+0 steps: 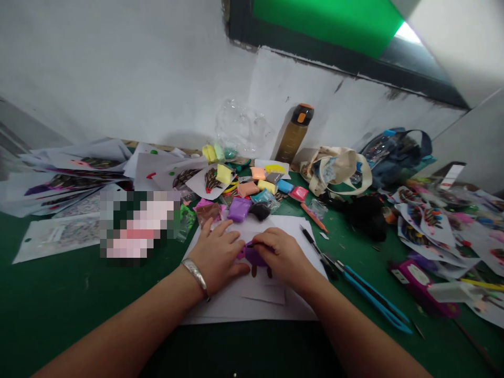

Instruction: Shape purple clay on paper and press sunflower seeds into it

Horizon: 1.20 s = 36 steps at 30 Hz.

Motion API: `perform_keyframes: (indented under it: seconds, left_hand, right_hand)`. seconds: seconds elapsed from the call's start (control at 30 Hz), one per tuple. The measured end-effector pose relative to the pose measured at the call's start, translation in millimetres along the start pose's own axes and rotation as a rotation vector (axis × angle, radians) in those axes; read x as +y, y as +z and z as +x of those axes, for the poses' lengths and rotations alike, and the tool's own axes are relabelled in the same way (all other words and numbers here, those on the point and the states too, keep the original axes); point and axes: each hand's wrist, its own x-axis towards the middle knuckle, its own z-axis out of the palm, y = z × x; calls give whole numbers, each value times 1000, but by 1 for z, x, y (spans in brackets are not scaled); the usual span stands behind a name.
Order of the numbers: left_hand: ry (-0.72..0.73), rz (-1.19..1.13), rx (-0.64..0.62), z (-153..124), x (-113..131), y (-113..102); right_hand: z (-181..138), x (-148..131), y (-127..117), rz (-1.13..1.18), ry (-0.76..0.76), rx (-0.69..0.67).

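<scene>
White sheets of paper point(220, 310) lie before me on the green table. On the top sheet is a flat purple clay figure point(255, 258) with short brown legs, partly covered by my hands. My left hand point(218, 252), with a silver bracelet at the wrist, rests on the paper with fingers spread, beside the figure's left side. From the other side my right hand point(280, 256) pinches over the top of the figure. Something small and dark shows at its fingertips, too small to name.
Behind the paper lie packets of coloured clay point(238, 210). To the right are a black pen point(311, 239), blue-handled tweezers point(376, 298) and a magenta box point(419, 286). Stacked papers point(74, 170) sit at the left. A brown bottle point(294, 134) and cloth bag point(334, 168) stand behind.
</scene>
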Motion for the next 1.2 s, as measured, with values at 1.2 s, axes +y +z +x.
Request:
perform_keyframes:
  seconds: [1.2]
  left_hand:
    - [10,11,-89,3,3,-6]
  right_hand:
    - [6,4,17,-234,-143,-32]
